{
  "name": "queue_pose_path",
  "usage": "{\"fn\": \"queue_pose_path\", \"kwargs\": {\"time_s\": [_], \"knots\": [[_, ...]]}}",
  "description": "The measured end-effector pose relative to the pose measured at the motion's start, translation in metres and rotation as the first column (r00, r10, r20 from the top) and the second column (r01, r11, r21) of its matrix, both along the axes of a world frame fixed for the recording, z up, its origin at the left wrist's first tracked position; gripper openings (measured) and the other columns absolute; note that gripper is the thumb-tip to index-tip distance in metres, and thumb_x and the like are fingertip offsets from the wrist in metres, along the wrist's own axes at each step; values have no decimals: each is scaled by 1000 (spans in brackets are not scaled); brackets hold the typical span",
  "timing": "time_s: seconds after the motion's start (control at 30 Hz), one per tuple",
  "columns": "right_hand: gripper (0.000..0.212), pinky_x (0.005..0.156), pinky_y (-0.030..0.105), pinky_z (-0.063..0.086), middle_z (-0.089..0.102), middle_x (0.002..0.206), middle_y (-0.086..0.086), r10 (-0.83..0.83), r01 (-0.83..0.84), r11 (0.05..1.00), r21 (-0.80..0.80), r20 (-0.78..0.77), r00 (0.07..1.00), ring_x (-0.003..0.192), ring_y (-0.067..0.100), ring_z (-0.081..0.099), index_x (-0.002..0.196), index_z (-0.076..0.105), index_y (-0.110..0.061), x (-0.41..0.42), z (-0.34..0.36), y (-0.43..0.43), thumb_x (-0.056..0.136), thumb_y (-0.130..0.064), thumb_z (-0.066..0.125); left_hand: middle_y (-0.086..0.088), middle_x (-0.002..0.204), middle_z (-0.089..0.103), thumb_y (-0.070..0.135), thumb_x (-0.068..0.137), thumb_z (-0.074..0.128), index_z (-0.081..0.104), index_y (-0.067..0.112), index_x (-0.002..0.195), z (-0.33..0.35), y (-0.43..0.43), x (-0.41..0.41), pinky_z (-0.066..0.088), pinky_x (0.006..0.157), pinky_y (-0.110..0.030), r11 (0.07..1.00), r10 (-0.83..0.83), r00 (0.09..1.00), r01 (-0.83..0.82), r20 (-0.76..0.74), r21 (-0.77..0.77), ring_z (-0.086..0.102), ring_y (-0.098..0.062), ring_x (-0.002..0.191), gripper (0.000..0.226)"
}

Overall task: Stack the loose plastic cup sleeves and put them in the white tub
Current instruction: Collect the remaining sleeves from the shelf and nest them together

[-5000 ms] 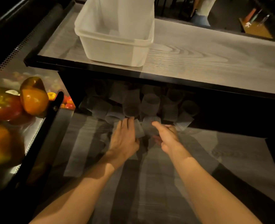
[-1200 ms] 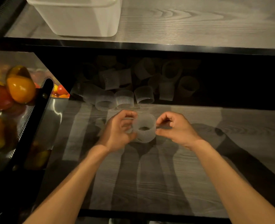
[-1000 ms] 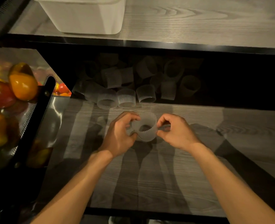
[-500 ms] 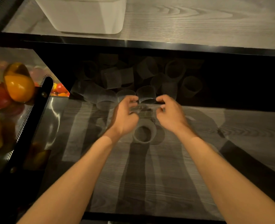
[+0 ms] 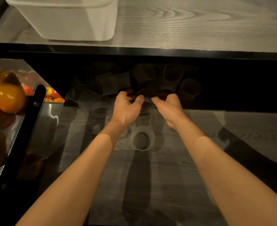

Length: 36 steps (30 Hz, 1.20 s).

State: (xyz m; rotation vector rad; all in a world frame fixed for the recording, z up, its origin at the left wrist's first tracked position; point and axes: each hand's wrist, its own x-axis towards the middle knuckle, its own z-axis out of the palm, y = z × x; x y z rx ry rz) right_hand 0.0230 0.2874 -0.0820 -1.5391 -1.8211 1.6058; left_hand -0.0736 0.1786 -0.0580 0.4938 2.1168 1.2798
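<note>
— What are they after down there?

— Plastic cup sleeves: short, ribbed, see-through rings, pale and cloudy. There's a pile of sleeves (image 5: 144, 79) lying every which way at the far edge of the lower shelf (image 5: 150, 185). It sits in the shadow under the counter (image 5: 199, 25), so the sleeves look almost black.

— And the hands?

— Both reach into the near edge of that pile. The left hand (image 5: 126, 110) and the right hand (image 5: 169, 110) have the held sleeve (image 5: 147, 100) between them. The thumbs are on its near side and the fingers curl over the far side, clamped on it from left and right. It's dim in there, so I can make out only some ribbing and a dark round mouth.

— Any set apart?

— One. A standing sleeve (image 5: 141, 140) sits upright on the lower shelf, mouth up. It's nearer than the hands, between the two forearms, and touches neither hand.

— And the white tub (image 5: 66, 20)?

— Up on the counter, far left, well apart from the sleeves. Its inside is out of sight.

— What's the place like?

— Both surfaces are grey wood grain, and the counter has a black front edge. Light comes from above, so the arms throw long shadows along the lower shelf. On the left, past a perforated metal strip (image 5: 23, 126), lie peppers (image 5: 7, 95), orange and red, and small tomatoes (image 5: 53, 95).
</note>
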Motion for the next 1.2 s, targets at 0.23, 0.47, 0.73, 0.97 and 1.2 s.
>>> {"fn": "queue_pose_path", "kwargs": {"time_s": [0.23, 0.47, 0.73, 0.97, 1.2], "knots": [[62, 100, 34, 55, 67, 123, 4, 159, -186, 976, -116, -209, 965, 111, 13, 67, 133, 59, -11, 35, 28, -10, 76, -4, 85, -1, 110, 71, 21, 83, 83, 55, 18, 131, 10, -33, -1, 54, 75, -19, 990, -3, 991, -17, 136, 143, 71, -11, 98, 55], [66, 95, 31, 56, 63, 122, -11, 426, -424, 904, 51, -60, 903, 115, 3, 61, 126, 59, -28, 67, 38, -38, 71, -5, 88, -8, 124, 70, -5, 71, 86, 60, 8, 130, -9, -75, 4, 57, 97, -35, 956, -228, 952, 180, 205, 230, 67, -23, 116, 65], [59, 96, 35, 57, 60, 116, -16, 517, -519, 850, 90, 48, 854, 112, 3, 59, 108, 55, -37, 80, 39, -51, 68, -11, 90, -7, 125, 68, 2, 62, 92, 62, 10, 123, -19, -98, 8, 58, 95, -49, 914, -341, 936, 310, 83, 260, 68, -27, 114, 69], [56, 96, 30, 53, 52, 118, -18, 616, -670, 731, 128, 297, 729, 114, 4, 54, 114, 50, -36, 78, 38, -59, 76, -12, 84, 18, 125, 63, 27, 61, 95, 59, 43, 122, -23, -104, 14, 54, 101, -42, 898, -433, 901, 434, -30, 77, 61, -8, 119, 72], [39, 99, 29, 48, 55, 129, -9, 522, -547, 823, 153, 174, 835, 124, 8, 52, 126, 56, -26, 43, 33, -47, 94, -4, 60, 13, 123, 61, -4, 91, 64, 50, 24, 143, -22, -95, -6, 56, 97, -37, 994, -102, 992, 100, 79, 40, 60, -11, 123, 61]]}}
